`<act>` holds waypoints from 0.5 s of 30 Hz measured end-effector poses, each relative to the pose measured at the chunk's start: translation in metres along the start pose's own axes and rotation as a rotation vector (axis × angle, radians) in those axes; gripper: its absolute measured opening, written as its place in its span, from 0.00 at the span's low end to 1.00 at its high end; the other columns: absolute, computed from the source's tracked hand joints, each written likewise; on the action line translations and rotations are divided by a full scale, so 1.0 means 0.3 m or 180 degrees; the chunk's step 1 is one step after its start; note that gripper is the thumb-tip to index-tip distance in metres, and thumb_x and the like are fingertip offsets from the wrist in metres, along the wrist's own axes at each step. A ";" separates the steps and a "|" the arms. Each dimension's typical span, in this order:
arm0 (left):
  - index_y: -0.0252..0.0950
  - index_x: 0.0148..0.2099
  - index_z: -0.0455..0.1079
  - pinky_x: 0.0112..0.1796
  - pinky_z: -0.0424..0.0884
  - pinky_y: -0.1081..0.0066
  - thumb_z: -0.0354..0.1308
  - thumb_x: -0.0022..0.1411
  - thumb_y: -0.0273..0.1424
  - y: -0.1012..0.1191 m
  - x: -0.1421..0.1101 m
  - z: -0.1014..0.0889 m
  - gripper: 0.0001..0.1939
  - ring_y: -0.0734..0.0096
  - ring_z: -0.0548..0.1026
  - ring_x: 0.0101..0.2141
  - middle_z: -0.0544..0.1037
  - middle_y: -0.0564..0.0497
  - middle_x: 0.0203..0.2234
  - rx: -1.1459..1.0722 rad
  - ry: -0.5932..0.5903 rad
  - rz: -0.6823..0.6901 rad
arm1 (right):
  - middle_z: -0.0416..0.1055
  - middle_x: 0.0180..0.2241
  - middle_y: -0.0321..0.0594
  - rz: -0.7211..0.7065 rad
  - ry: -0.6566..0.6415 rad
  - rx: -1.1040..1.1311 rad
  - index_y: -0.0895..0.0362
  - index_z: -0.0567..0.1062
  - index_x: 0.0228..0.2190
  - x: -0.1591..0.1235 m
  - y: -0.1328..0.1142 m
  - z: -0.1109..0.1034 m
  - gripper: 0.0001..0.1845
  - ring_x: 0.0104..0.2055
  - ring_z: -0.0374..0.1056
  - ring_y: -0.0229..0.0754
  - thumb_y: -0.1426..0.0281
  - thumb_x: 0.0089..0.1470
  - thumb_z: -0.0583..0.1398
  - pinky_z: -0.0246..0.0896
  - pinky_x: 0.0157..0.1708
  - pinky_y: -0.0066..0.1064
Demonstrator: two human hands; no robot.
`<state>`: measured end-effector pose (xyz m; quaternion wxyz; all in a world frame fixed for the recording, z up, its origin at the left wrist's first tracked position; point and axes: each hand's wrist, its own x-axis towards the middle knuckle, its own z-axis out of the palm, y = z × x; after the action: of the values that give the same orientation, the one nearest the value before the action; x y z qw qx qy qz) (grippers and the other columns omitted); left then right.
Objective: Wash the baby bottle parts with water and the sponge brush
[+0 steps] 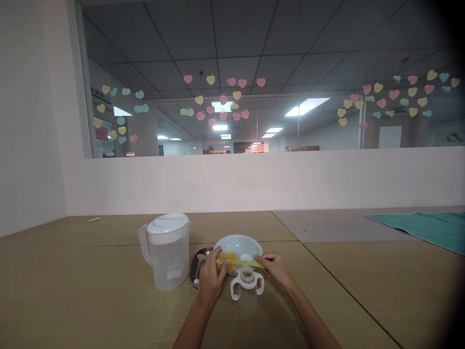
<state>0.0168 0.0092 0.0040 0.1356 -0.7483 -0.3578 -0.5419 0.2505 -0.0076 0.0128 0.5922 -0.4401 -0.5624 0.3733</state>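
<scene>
My left hand (211,274) is closed round the yellow-orange head of what looks like a bottle brush (231,261). The brush lies level, and my right hand (276,267) pinches the end of its thin light green handle. Just below it stands a clear baby bottle (247,298), uncapped, with a white two-handled collar (235,282) round its neck. Behind the brush is a white bowl (238,241) with a small white round part (246,258) in it. Partly hidden by my left hand, a dark metal dish (193,274) holds a clear straw-like piece (198,271).
A translucent lidded pitcher (170,261) stands left of the dish. On the far right lies a teal cloth (428,225). A small flat tan piece (95,219) rests at the back left. Behind the wooden table (109,310) rises a white wall (218,184) with a window.
</scene>
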 end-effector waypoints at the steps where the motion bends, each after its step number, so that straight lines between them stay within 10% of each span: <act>1: 0.35 0.55 0.58 0.45 0.71 0.65 0.49 0.64 0.33 0.002 0.004 0.001 0.18 0.64 0.73 0.47 0.73 0.43 0.46 0.0036 0.0063 0.0093 | 0.55 0.12 0.30 0.0008 0.0026 0.0000 0.60 0.71 0.14 0.002 0.000 -0.001 0.26 0.14 0.48 0.28 0.48 0.37 0.65 0.38 0.15 0.25; 15: 0.39 0.54 0.64 0.46 0.67 0.61 0.51 0.60 0.25 -0.027 0.010 0.008 0.19 0.61 0.70 0.44 0.71 0.44 0.43 0.1070 0.0382 0.0009 | 0.50 0.09 0.28 0.0027 0.0818 -0.0067 0.57 0.65 0.09 0.010 -0.012 -0.021 0.28 0.14 0.45 0.30 0.46 0.36 0.62 0.39 0.17 0.27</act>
<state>0.0133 0.0176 0.0044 0.2807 -0.6819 -0.4335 -0.5180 0.2568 -0.0067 0.0174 0.6531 -0.4929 -0.4839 0.3105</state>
